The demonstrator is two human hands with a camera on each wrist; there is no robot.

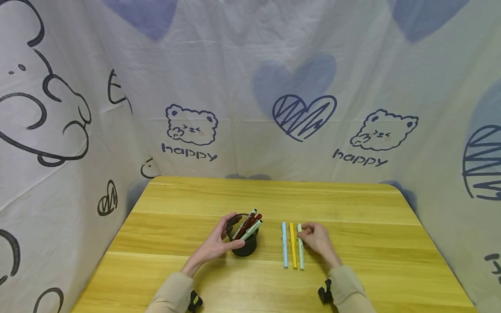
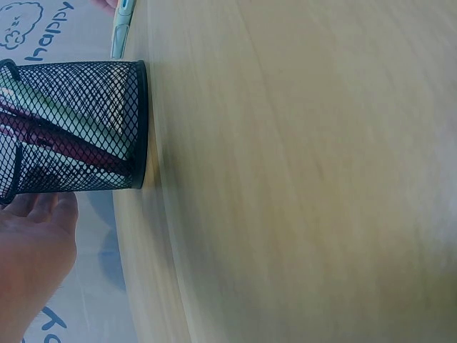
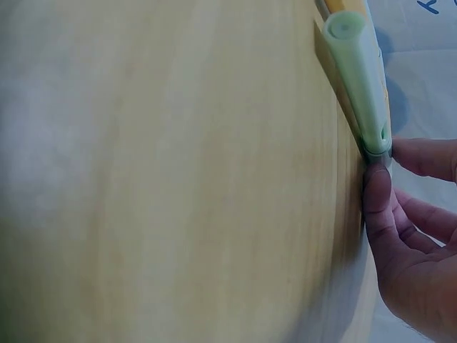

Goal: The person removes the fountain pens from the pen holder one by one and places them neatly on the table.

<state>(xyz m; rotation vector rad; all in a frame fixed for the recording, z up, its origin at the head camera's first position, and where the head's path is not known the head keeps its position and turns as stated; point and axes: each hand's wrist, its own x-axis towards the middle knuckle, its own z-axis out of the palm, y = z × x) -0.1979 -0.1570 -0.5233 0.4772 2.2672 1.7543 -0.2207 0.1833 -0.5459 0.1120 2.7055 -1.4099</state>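
My left hand [image 1: 217, 244] holds a black mesh pen holder [image 1: 245, 249], its thumb across the near side and its fingers round the far left. Several pens lean inside the holder, among them a dark red pen [image 1: 244, 227] and a pale green one [image 1: 252, 230]. To the right, three pens lie side by side on the table: light blue [image 1: 285, 248], yellow [image 1: 293, 248] and light green [image 1: 301, 256]. My right hand [image 1: 318, 240] pinches the light green pen by its far end, between thumb and fingers. In the right wrist view that pen [image 3: 357, 78] points toward the camera.
A wooden table [image 1: 372, 230] carries everything. Behind it and at both sides hangs a white cloth [image 1: 242, 148] printed with hearts and bears. Small black devices [image 1: 195, 301] sit at both wrists.
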